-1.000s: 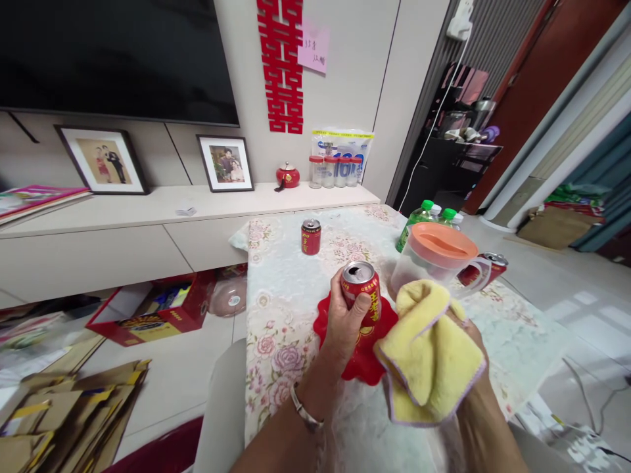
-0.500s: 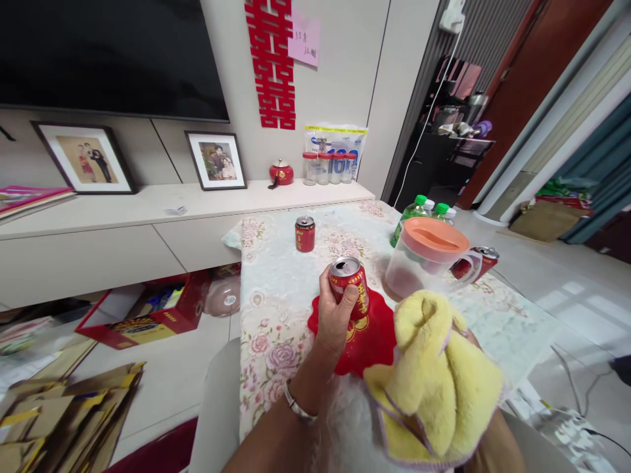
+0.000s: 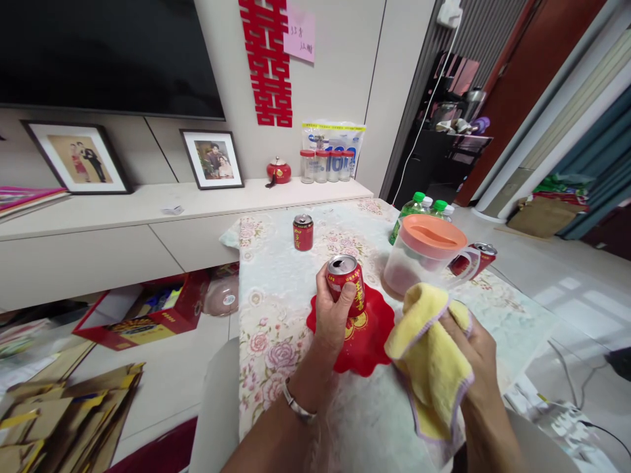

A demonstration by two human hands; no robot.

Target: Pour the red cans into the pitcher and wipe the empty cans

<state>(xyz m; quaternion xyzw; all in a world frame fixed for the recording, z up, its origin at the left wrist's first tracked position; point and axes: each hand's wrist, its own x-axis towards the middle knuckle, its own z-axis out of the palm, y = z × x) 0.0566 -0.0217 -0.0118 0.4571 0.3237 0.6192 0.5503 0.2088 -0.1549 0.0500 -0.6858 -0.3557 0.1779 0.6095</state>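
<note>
The left hand [image 3: 331,315] is wrapped around an opened red can [image 3: 346,284], holding it upright above the red mat [image 3: 367,341] on the floral tablecloth [image 3: 276,295]. At its three o'clock, the right hand [image 3: 470,355] clutches a yellow cloth [image 3: 428,355]. An orange-lidded pitcher [image 3: 424,253] stands at one o'clock, a second can [image 3: 302,232] at eleven.

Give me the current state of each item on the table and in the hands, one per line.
Left hand: closed around the held can.
Held can: opened, upright, above the red mat.
Right hand: gripping the yellow cloth.
Yellow cloth: bunched, draped over the fingers.
Red mat: flat on the tablecloth.
Far can: upright, untouched.
Pitcher: orange lid on, upright.
Third can: behind the pitcher, tilted.
</note>
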